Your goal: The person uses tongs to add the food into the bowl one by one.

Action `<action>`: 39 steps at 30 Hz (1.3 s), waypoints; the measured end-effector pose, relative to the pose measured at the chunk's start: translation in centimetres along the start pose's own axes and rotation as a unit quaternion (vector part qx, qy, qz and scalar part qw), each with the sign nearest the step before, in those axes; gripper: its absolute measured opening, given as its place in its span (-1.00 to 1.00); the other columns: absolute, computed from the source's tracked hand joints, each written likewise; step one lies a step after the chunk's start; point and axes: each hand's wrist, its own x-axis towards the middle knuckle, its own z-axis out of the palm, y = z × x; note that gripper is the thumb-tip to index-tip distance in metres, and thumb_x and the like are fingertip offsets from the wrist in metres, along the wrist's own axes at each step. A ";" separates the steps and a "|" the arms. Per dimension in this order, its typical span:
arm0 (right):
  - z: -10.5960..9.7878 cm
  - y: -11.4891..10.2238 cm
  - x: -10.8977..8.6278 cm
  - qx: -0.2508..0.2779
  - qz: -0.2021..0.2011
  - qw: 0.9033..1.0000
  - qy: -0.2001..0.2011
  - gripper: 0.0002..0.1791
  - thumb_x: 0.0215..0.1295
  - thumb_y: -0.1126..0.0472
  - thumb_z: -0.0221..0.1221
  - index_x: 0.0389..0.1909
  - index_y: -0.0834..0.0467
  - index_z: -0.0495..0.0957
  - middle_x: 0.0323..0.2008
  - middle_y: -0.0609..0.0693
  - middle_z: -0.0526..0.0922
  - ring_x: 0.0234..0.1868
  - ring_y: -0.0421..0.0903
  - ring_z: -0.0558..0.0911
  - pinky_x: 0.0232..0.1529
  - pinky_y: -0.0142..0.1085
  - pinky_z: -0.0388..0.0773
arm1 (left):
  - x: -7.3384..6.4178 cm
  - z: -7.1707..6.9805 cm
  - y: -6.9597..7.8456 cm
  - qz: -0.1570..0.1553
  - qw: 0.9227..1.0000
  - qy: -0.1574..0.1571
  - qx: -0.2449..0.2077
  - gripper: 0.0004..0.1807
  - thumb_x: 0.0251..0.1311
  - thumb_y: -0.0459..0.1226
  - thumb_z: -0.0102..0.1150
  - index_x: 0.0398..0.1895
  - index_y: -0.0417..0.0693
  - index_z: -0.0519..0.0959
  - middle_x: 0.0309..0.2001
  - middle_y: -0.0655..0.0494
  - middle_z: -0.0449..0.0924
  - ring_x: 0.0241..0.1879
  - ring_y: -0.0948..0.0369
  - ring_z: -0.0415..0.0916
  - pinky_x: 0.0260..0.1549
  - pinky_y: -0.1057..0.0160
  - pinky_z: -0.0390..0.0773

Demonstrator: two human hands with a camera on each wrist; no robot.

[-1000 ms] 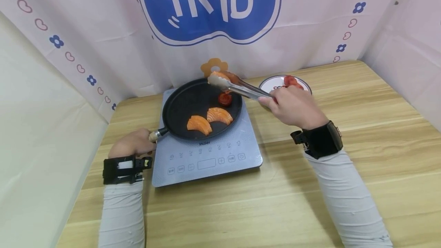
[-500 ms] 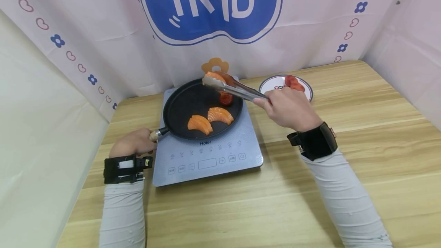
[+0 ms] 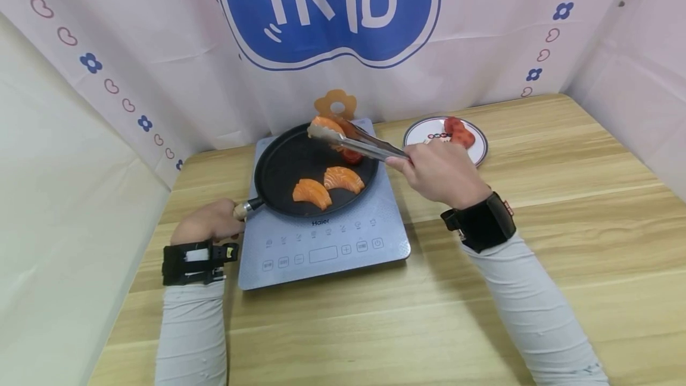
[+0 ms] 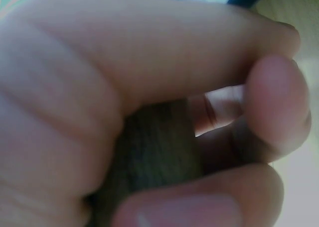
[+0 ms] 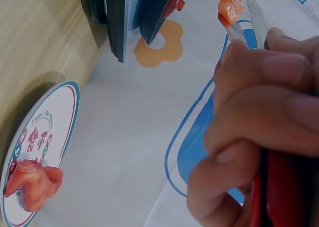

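A black frying pan sits on a grey induction cooker. My left hand grips its wooden handle; in the left wrist view the fingers curl round that handle. My right hand holds metal tongs, whose red grip shows in the right wrist view. Pinched in their tips above the pan's far side is an orange salmon slice. Two more slices lie toward the pan's near edge. A dark red round piece is partly hidden behind the tongs.
To the right of the cooker stands a white plate bearing a reddish piece of food. A printed cloth hangs behind the wooden table.
My right hand has moved left and slightly toward me, carrying the tongs and salmon slice further over the pan. The left hand keeps its grip on the handle.
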 end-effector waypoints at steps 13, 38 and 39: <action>1.0 -1.1 0.3 -0.032 -0.005 0.999 0.006 -0.47 0.58 -0.23 0.04 -0.37 0.13 0.60 -0.61 0.01 0.49 -0.52 0.06 0.58 -0.59 -0.09 0.41 | 0.1 0.1 0.0 -0.003 1.000 0.000 -0.001 -0.85 0.27 -0.34 0.06 -0.47 -0.11 0.51 -0.55 0.13 0.49 -0.59 0.25 0.38 -0.54 0.31 0.44; 2.5 -1.9 0.9 -0.040 -0.004 0.999 -0.006 -0.46 0.59 -0.23 0.05 -0.15 0.19 0.66 -0.58 0.00 0.44 -0.59 -0.01 0.44 -0.63 -0.25 0.24 | 0.0 -0.1 0.0 -0.003 1.000 0.000 0.000 -0.87 0.27 -0.34 0.06 -0.44 -0.13 0.52 -0.54 0.10 0.50 -0.59 0.25 0.38 -0.56 0.31 0.45; 2.5 -1.9 0.9 -0.040 -0.003 0.999 -0.008 -0.46 0.59 -0.23 0.04 -0.14 0.19 0.66 -0.58 0.00 0.43 -0.59 -0.01 0.44 -0.62 -0.24 0.24 | 0.0 -0.1 0.0 -0.002 1.000 0.000 0.001 -0.87 0.27 -0.35 0.06 -0.45 -0.13 0.51 -0.54 0.11 0.50 -0.60 0.25 0.38 -0.56 0.31 0.44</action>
